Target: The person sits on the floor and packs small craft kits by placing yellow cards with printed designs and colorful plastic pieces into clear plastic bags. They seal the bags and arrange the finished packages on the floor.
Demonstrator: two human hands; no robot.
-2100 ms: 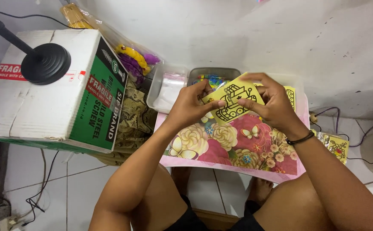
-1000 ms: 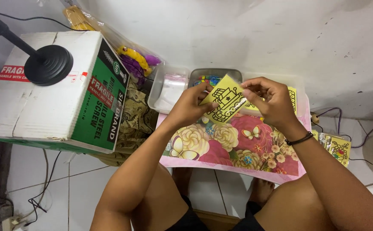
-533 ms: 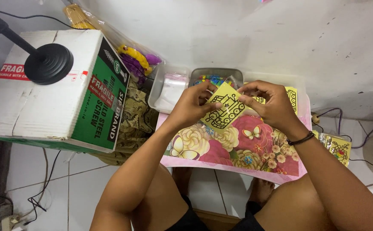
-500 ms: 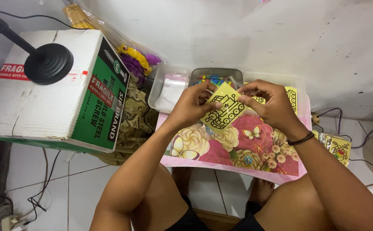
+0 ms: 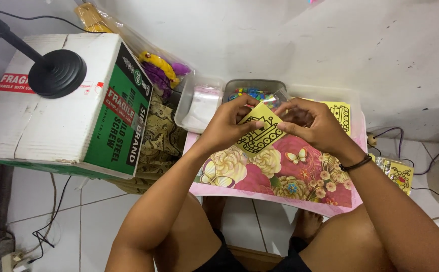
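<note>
1. Cardboard box (image 5: 63, 100), white and green, left of the tabletop; black round stand base (image 5: 57, 73) on top.
2. Tabletop (image 5: 280, 176), floral pink cover.
3. Clear tray (image 5: 202, 103), holding plastic bags.
4. Left hand (image 5: 229, 126), grip closed on yellow card (image 5: 261, 135), held above the tabletop.
5. Right hand (image 5: 312, 126), fingertips pinching the card's upper right edge.

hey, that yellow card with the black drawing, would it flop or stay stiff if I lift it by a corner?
The yellow card looks thin and flat, so probably light and a bit bendy. Held between the left hand and right hand, it shows no sag, so likely fairly stiff.
</note>
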